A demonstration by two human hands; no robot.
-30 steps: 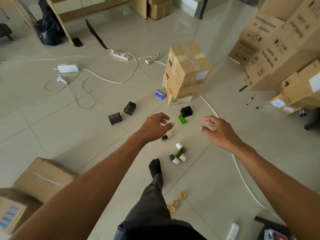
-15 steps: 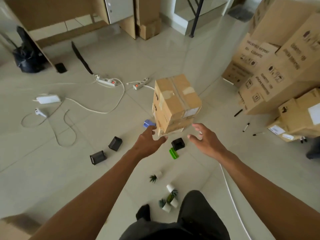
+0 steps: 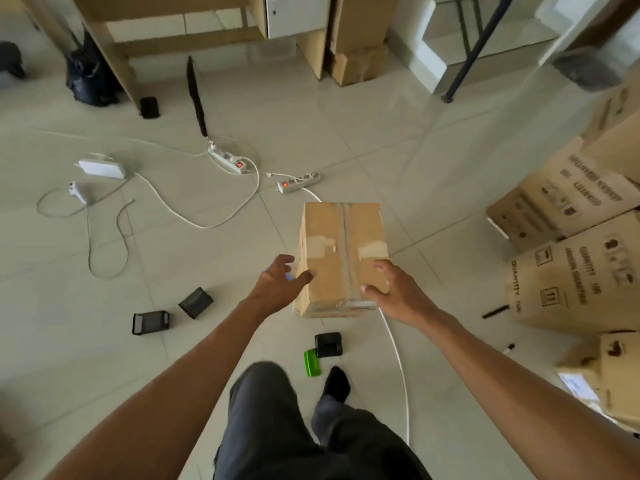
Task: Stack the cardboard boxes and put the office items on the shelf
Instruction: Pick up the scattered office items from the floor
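Both arms reaching out over the tiled floor (image 3: 363, 140), left hand (image 3: 277, 289) spreading loose fingers at the left side of the taped cardboard box (image 3: 343, 258), right hand (image 3: 398, 292) lying open-fingered against its right top corner, box sitting on the floor beside a white cable (image 3: 398, 358), neither hand gripping.

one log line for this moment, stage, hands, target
stage: reaching for box | left hand: open at left side of taped cardboard box | right hand: open at its right near corner | grip: not closed | box: on floor
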